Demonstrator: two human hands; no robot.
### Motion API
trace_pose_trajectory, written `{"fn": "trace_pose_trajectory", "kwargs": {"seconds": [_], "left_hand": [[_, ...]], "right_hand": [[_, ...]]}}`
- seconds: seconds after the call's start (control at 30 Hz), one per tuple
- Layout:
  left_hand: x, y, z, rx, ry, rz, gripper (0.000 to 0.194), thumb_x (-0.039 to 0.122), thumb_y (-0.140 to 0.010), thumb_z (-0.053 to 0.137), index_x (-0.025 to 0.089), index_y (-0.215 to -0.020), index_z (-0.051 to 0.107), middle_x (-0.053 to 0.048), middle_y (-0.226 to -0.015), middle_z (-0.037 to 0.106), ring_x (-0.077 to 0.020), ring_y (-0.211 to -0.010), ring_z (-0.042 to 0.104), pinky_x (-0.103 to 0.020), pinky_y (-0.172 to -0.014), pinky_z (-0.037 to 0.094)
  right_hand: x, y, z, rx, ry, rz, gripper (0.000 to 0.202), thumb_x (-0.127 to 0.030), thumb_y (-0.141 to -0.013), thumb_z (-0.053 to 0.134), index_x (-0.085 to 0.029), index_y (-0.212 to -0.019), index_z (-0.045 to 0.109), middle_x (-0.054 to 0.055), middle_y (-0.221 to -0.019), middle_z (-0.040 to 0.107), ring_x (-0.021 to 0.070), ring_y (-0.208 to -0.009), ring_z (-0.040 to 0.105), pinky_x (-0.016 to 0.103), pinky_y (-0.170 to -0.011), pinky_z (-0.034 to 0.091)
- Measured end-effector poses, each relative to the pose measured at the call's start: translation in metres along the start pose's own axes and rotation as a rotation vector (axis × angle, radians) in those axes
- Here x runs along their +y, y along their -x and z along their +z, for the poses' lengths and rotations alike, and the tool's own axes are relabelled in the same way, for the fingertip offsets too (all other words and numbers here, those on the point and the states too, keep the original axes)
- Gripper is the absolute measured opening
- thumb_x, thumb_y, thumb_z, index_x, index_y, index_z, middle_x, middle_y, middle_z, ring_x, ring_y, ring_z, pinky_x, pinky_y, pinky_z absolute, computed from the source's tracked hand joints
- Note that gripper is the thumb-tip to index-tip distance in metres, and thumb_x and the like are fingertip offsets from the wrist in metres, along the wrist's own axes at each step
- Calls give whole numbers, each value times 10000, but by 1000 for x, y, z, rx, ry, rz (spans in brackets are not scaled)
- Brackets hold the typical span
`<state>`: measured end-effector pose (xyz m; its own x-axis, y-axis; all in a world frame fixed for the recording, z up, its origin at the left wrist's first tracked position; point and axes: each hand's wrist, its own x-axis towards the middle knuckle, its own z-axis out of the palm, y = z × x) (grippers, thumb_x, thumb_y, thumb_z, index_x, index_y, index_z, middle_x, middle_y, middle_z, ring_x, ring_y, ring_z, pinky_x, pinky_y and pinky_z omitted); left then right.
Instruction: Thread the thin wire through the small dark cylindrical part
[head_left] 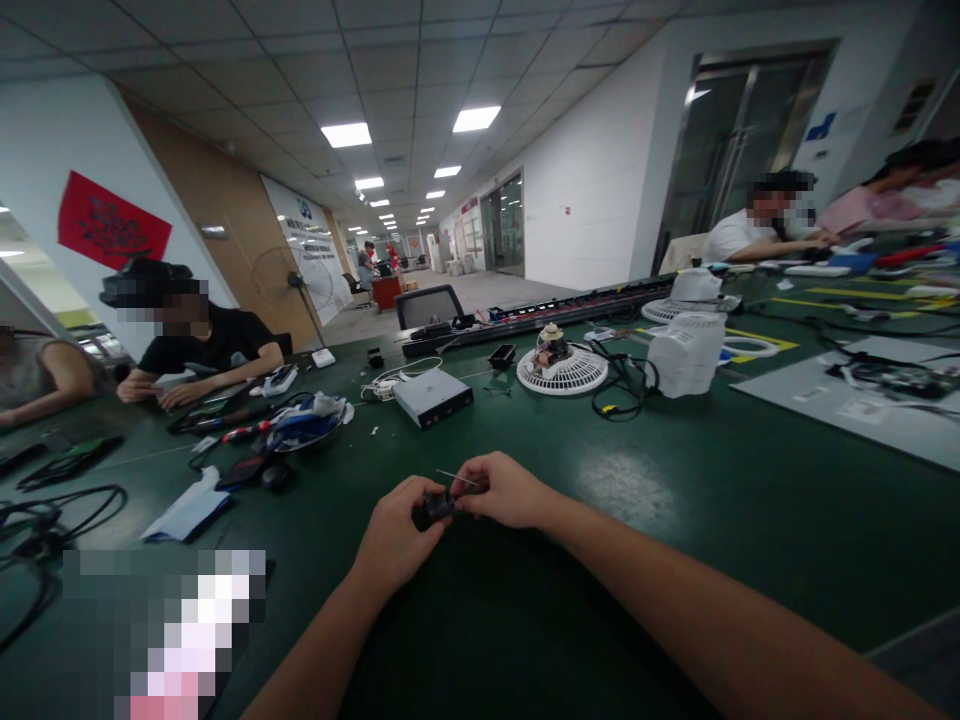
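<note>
Over the green table [525,590], close in front of me, both hands meet at a small dark part. My left hand [397,530] is closed around this black part [433,510], whose exact kind I cannot make out. My right hand [499,490] is closed in a pinch at the part's right side. A thin metal rod [455,477] sticks out to the left from the right hand's fingers, above the black part. What the right fingertips press on is partly hidden.
Beyond my hands lie a silver disc drive [433,397], a small black box [502,356], a white fan grille with motor [562,368], and a white housing [686,355]. At left are a blue cloth [191,505], cables and tools. People sit at both sides.
</note>
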<state>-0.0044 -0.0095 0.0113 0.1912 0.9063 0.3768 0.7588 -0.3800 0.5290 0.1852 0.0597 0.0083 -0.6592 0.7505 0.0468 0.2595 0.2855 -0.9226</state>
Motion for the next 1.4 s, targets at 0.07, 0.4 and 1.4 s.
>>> {"fn": "trace_pose_trajectory", "kwargs": {"seconds": [0.07,0.4,1.4], "left_hand": [[2,0,0,8,13,-9,214,179,-741,669,234,-948,655,-16,-932,694,-195,-854,657,-321,-761,511],[5,2,-4,-7,76,-26,286,167,-723,706,236,-994,646,-17,-972,711,-200,-892,677,-348,-818,534],[-2,0,-5,57,-51,-91,208,234,-765,640,240,-970,604,-17,-928,732,-207,-855,704,-331,-742,547]], "right_hand": [[-2,1,1,34,102,-72,149,-161,-759,681,-156,-904,719,2,-725,665,120,-634,609,227,-600,461],[-5,1,4,186,158,-30,158,-216,-679,773,-166,-822,728,-23,-709,650,106,-643,546,217,-584,398],[-16,15,-20,124,857,-362,272,-192,-888,541,-241,-1081,726,47,-979,657,168,-858,610,274,-743,429]]}}
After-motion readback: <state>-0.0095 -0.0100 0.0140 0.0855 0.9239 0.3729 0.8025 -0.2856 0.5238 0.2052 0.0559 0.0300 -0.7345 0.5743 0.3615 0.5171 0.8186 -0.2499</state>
